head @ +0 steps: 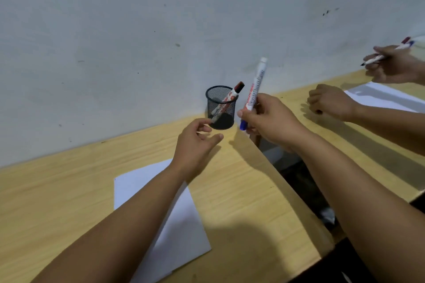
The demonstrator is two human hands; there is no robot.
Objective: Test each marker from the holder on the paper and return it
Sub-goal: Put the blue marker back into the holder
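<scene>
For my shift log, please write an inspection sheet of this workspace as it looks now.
Surface: wooden desk, against a grey wall.
Job's things: mesh holder with a red-capped marker leaning inside; white paper lying flat; blue-capped marker out of the holder, cap on.
Clutter: nothing seen.
Grippers: left hand open, beside the holder; right hand grips the blue-capped marker.
Cables: nothing seen.
Surroundings: another person's hands at a neighbouring desk with its own paper, one hand holding markers.
</scene>
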